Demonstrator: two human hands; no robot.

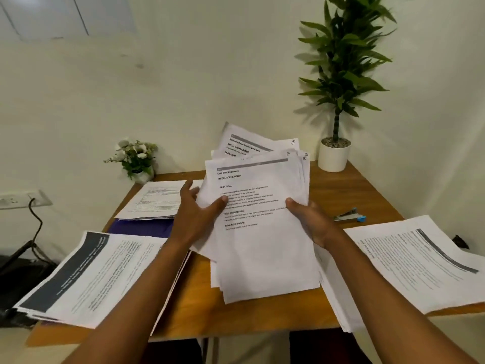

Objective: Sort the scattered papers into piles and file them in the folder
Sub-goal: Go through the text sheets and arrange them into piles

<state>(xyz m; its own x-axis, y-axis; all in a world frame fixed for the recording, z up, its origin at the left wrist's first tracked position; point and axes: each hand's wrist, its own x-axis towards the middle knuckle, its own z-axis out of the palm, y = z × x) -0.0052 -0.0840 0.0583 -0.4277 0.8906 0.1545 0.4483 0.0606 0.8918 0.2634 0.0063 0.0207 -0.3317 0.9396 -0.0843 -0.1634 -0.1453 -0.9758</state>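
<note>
Both hands hold a fanned sheaf of papers (259, 206) up at the centre of the frame, above the wooden table (341, 185). The left hand (199, 216) pinches the sheaf's left edge, thumb on the printed face and fingers behind. The right hand (312, 222) grips the right edge the same way.

3 piles lie flat: the lower-left pile (91, 274), the right pile (414, 261) and the centre-left pile (154, 200), which lies over the purple folder (141, 228) (its cover mostly hidden).

To sort well, read the top sheet's heading first. Then slide only that 1 sheet off with a thumb, with the other hand firm so the fan doesn't spill.
</note>
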